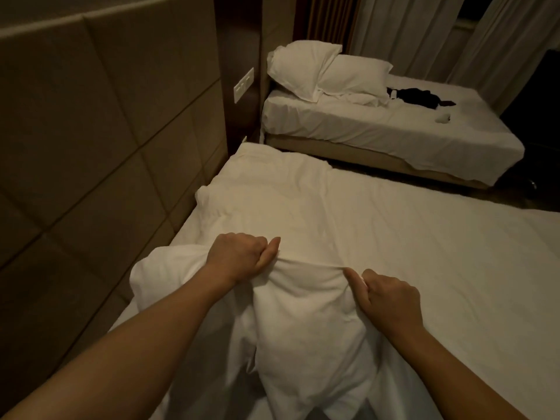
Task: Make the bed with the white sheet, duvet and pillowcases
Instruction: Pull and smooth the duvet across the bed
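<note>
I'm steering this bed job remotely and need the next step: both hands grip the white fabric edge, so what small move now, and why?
Probably draw the white fabric edge down over the plump white pillow. The left hand and right hand pinch it taut between them, and the pillow bulges below, seemingly only partly cased.

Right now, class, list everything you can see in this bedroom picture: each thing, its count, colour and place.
Bunched white fabric: one, white, near bed, gripped by both hands.
Near bed's white sheet: one, white, spread flat.
Plump white pillows: two, white, head of far bed.
Far single bed: one, white-sheeted, beside curtains.
Dark garment: one, black, on far bed.
Padded headboard panels: beige, left wall.
Wall switch plate: one, pale, between beds.
Long curtains: pale, behind far bed.
Left hand: gripping fabric.
Right hand: gripping fabric.
</note>
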